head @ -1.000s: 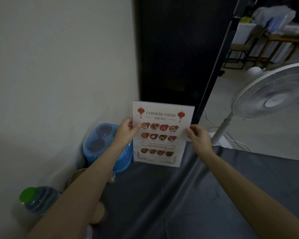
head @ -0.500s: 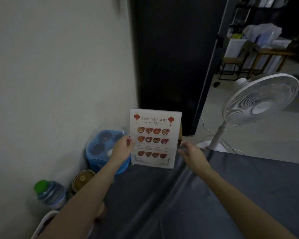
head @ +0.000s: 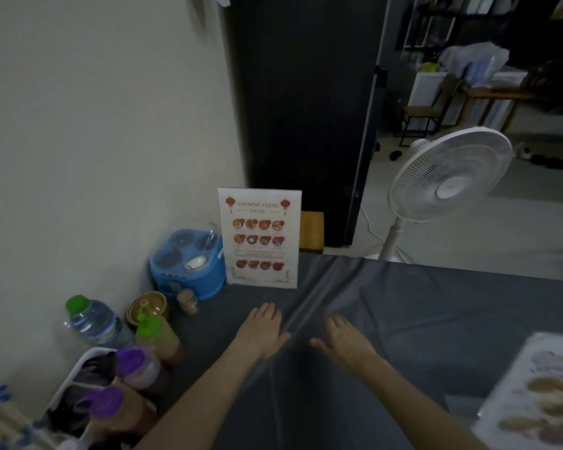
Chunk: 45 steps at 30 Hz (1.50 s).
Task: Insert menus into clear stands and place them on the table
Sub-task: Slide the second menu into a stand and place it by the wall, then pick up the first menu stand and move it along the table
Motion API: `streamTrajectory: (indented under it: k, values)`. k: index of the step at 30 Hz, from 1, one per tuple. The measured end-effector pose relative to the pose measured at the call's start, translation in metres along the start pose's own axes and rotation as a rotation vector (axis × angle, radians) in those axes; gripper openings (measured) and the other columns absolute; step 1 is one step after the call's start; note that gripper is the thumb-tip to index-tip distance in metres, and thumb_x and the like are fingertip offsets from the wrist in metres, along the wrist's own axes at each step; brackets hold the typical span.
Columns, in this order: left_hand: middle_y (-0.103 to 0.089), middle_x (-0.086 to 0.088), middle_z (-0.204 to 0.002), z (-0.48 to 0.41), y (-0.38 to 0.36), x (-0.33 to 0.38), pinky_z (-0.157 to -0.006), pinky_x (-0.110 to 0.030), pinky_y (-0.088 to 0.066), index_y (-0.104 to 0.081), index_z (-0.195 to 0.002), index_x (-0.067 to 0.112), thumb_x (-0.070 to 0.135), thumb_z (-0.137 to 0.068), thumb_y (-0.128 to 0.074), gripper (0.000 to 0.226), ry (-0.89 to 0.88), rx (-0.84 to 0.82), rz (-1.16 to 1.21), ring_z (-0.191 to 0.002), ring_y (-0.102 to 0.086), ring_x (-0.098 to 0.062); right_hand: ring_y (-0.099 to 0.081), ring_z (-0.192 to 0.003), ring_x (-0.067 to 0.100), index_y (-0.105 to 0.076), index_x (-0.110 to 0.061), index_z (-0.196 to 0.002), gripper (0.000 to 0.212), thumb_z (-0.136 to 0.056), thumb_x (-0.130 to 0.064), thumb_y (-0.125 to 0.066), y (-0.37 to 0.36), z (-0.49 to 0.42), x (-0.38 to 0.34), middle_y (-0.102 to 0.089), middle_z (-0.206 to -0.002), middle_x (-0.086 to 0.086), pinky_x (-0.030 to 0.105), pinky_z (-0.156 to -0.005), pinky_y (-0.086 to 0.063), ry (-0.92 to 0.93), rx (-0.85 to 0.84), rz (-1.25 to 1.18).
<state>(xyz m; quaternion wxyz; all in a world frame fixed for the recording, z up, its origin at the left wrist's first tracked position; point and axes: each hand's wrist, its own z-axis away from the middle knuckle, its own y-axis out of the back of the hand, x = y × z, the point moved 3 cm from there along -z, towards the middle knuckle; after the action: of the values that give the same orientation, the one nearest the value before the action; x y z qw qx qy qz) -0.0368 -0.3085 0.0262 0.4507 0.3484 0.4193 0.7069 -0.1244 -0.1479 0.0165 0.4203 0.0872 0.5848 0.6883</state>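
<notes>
Both hands have let go of the white Chinese food menu in its clear upright stand (head: pixel 260 238) since half a second ago, and it now stands alone at the far left of the grey cloth-covered table (head: pixel 403 319), near the wall. The left hand (head: pixel 261 331) and right hand (head: pixel 345 341) hover nearer over the cloth, palms down, fingers spread, gripping nothing, well apart from the stand. Just left of the stand sits a blue plastic condiment caddy (head: pixel 189 267). Nearer left are a green-capped water bottle (head: pixel 91 319) and purple-capped sauce bottles (head: pixel 134 368). Another printed menu sheet (head: pixel 540 394) lies at the near right. A white pedestal fan (head: pixel 449 177) stands beyond the table's far edge.
</notes>
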Motion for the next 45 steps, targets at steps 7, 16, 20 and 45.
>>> streamTrajectory:
  k: [7,16,20,45]
  values:
    - [-0.009,-0.016,-0.163,0.024,-0.04,0.058,-0.124,-0.04,-0.006,-0.013,-0.153,0.002,0.044,-0.1,-0.033,0.07,0.008,-0.027,-0.053,-0.151,-0.007,-0.027,-0.015,-0.147,0.026,-0.015,-0.005,-0.149,0.098,-0.081,-0.075,-0.017,-0.021,0.056,0.042,-0.019,-0.158,0.013,0.037,-0.121,-0.014,-0.052,-0.08,0.067]
    - [-0.006,-0.016,-0.163,0.056,-0.065,0.123,-0.125,-0.039,-0.005,-0.01,-0.153,0.001,0.044,-0.1,-0.033,0.072,0.002,-0.069,-0.023,-0.152,-0.004,-0.027,-0.019,-0.146,0.025,-0.017,-0.006,-0.149,0.083,-0.09,-0.062,-0.033,-0.026,0.11,0.07,-0.022,-0.157,0.014,0.037,-0.12,-0.017,-0.037,-0.041,0.019]
    - [-0.004,-0.016,-0.163,0.064,-0.067,0.143,-0.125,-0.038,-0.004,-0.008,-0.153,0.001,0.043,-0.101,-0.032,0.072,-0.029,-0.084,-0.009,-0.152,-0.002,-0.027,-0.013,-0.147,0.025,-0.012,-0.005,-0.15,0.079,-0.093,-0.054,-0.038,-0.023,0.132,0.073,-0.015,-0.159,0.014,0.036,-0.121,-0.012,-0.053,-0.037,-0.004]
    - [-0.024,-0.015,-0.159,0.064,-0.074,0.292,-0.12,-0.035,-0.024,-0.021,-0.151,0.003,0.041,-0.094,-0.054,0.076,-0.299,-0.024,0.248,-0.146,-0.027,-0.027,-0.048,-0.129,0.024,-0.044,-0.011,-0.136,0.057,-0.093,-0.048,-0.046,0.005,0.324,0.227,-0.05,-0.14,0.008,0.029,-0.1,-0.039,-0.577,0.392,-0.635]
